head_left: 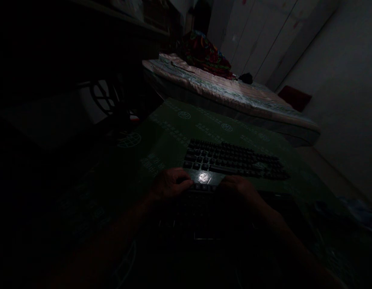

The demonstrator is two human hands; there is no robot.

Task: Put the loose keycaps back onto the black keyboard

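Note:
The picture is very dark. A black keyboard (pixel 204 187) lies close to me, its near part lost in shadow. My left hand (pixel 172 182) is closed at its far edge, thumb toward the top row of keys and fingers curled over the far side. Farther right along the same edge, my right hand (pixel 237 185) is closed too, its fingertips mostly hidden. Just beyond both hands, a set of dark keyboard keys (pixel 231 158) lies in rows on the green table cover, with green showing between them.
The green printed table cover (pixel 156 160) spreads around the keyboards. Behind it stands a bed (pixel 234 90) with a patterned red blanket (pixel 204 54) bundled on top. A dark spoked wheel (pixel 103 96) is at the left, and bluish cloth (pixel 360 210) lies at the right.

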